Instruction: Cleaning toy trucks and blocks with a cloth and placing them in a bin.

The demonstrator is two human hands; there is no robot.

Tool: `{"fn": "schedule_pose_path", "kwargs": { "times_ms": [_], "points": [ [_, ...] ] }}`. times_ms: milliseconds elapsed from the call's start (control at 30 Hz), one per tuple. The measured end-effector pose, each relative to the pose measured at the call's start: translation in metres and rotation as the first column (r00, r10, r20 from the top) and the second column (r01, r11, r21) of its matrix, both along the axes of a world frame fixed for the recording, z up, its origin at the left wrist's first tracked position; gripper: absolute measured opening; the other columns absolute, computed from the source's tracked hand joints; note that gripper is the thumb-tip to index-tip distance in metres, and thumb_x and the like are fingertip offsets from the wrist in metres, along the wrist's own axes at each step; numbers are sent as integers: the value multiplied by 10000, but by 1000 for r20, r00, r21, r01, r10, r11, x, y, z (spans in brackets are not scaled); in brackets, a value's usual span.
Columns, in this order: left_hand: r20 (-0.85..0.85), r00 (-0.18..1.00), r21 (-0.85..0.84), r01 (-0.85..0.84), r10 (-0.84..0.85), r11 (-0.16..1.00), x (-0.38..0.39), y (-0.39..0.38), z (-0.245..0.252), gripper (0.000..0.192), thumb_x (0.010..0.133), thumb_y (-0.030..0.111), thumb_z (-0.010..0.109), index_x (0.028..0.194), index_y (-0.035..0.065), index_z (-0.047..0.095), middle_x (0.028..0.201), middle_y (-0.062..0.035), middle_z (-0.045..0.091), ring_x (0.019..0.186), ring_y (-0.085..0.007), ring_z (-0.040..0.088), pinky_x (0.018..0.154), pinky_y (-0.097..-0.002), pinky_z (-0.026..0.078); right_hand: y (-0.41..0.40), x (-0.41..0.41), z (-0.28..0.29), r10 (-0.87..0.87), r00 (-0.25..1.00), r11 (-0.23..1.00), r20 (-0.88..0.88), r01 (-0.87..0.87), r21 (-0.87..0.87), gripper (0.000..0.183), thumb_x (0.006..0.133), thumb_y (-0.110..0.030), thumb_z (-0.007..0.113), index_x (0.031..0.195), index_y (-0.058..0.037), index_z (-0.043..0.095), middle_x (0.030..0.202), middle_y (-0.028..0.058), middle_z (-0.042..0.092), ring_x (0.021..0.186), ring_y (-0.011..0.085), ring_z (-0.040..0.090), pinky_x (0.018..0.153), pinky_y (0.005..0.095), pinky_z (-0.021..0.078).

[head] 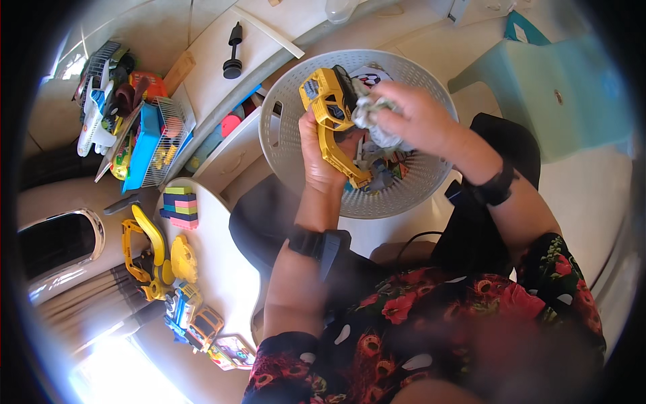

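My left hand [323,156] grips a yellow toy excavator [330,108], its cab turned up and its arm hanging down toward my wrist. In my right hand [416,116] is a crumpled light cloth [376,121], pressed close to the excavator's black track side. Both hands are above a grey perforated plastic basket [287,171]. Inside the basket are several small toys [383,174] and a piece with a printed soccer ball [370,78], partly hidden by my hands and the excavator.
At left, a white table [227,262] holds stacked building blocks [180,207] and toy vehicles [204,325]. Beyond it, a blue bin [141,146] and a toy plane [96,116] stand among other toys. An open drawer [232,156] is beside the basket; a pale green stool [560,96] stands right.
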State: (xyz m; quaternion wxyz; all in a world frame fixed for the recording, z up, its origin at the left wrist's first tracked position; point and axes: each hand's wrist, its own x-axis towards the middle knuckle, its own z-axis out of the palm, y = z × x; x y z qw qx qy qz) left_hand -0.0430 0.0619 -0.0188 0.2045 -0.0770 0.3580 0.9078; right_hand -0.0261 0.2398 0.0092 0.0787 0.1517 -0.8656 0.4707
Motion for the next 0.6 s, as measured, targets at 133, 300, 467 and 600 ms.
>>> {"fn": "schedule_pose_path", "kwargs": {
  "times_ms": [133, 300, 467, 600],
  "points": [
    [-72, 993, 167, 108, -97, 980, 1, -6, 0, 593, 837, 511, 523, 1268, 104, 507, 1176, -116, 588, 1046, -295, 580, 867, -490, 491, 31, -13, 16, 23, 927, 943, 374, 104, -316, 236, 864, -141, 621, 1070, -25, 605, 899, 15, 639, 827, 69, 587, 726, 238, 479],
    [-25, 982, 241, 188, -187, 952, 4, -2, 4, 606, 837, 493, 530, 1294, 97, 491, 1194, -149, 577, 1063, -339, 572, 914, -522, 466, 28, -12, 28, 42, 943, 678, 331, 216, -702, 281, 857, -106, 628, 1113, 6, 598, 932, 32, 645, 837, 67, 592, 760, 233, 473],
    [5, 966, 255, 248, -258, 935, 1, -7, -14, 518, 839, 427, 537, 1242, 102, 531, 1172, -111, 594, 1062, -291, 581, 883, -517, 480, 17, -14, 31, -61, 979, 796, 193, 165, -583, 253, 880, -118, 611, 1100, 5, 597, 917, 19, 641, 833, 58, 585, 746, 235, 476],
    [89, 974, 266, 179, -209, 947, 4, -1, -8, 416, 807, 311, 577, 1151, 77, 574, 1073, -79, 637, 993, -241, 605, 851, -437, 495, 2, -11, 9, -193, 974, 971, -122, 172, -165, 213, 849, -99, 606, 1050, -30, 588, 881, 75, 616, 782, 152, 611, 698, 276, 488]
  ]
}}
